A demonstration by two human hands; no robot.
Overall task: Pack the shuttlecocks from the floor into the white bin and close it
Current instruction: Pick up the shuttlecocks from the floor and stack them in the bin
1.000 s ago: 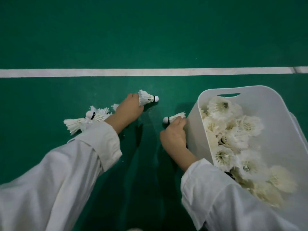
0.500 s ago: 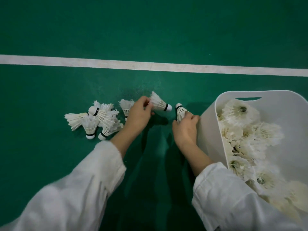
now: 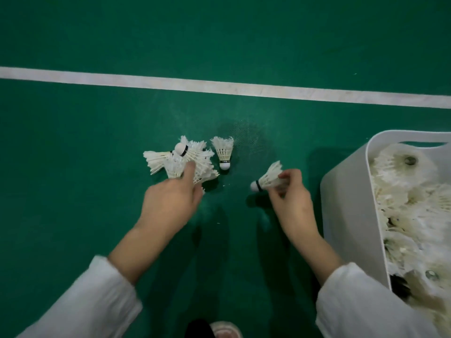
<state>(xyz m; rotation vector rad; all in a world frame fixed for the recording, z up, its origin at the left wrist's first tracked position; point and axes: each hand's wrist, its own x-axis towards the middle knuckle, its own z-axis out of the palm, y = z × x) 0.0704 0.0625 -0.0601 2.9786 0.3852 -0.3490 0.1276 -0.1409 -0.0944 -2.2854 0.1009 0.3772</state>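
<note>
Held shuttlecock: pinched by its feathers in the right hand, cork toward 9 o'clock. Shuttlecock cluster: laid on the floor, touched by the left hand; grip cannot be told. Lone shuttlecock: at the cluster's 3 o'clock. White bin: well filled, at 3 o'clock.

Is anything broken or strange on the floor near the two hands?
Only small things. Tiny white flecks lie on the green floor beside the pile of shuttlecocks that the left hand grips, probably bits of feather. The lone shuttlecock next to the pile has ragged feather tips. The held shuttlecock in the right hand looks whole.
</note>
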